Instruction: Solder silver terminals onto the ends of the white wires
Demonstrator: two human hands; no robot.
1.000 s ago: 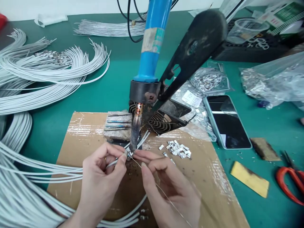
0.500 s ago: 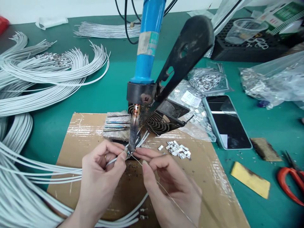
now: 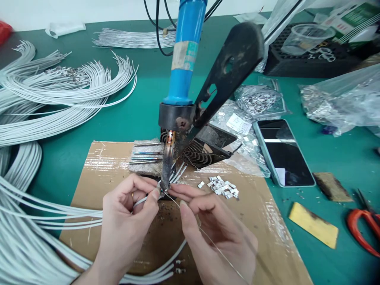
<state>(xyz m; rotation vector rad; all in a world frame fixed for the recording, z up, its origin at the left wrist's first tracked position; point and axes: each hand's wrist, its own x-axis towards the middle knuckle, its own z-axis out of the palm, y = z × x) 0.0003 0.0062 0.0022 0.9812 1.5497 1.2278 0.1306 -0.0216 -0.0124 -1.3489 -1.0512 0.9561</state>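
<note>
While thick bundles of white wire (image 3: 68, 95) curl over the green bench (image 3: 148, 87) at the far left, several leads run in across the cardboard sheet (image 3: 89, 170) and pass behind my left hand (image 3: 127, 221). Its thumb and forefinger are pinched together on one white lead (image 3: 139, 201), whose end sits right at the tip of the soldering iron (image 3: 185, 47); my fingertips cover most of that spot, so I cannot tell the end's exact shape. Just behind my fingers is a grey block (image 3: 142, 168) with slim metal rods (image 3: 148, 152) lying across it. The iron points downward, its blue handle uppermost, in a black bracket (image 3: 234, 59) that slants up to the right, with a black grille (image 3: 196, 154) behind it. My right hand (image 3: 219, 233) has thumb and fingers closed on a thin strand (image 3: 224, 257), which runs from the iron's tip down across my palm. Beyond those fingers lies a loose pile of small metal pieces (image 3: 224, 187) on the cardboard. Farther right come a clear bag (image 3: 261, 99) of metal parts, a phone (image 3: 285, 152), a yellow sponge (image 3: 313, 225), a brown pad (image 3: 332, 186) and red-handled scissors (image 3: 358, 227).
</note>
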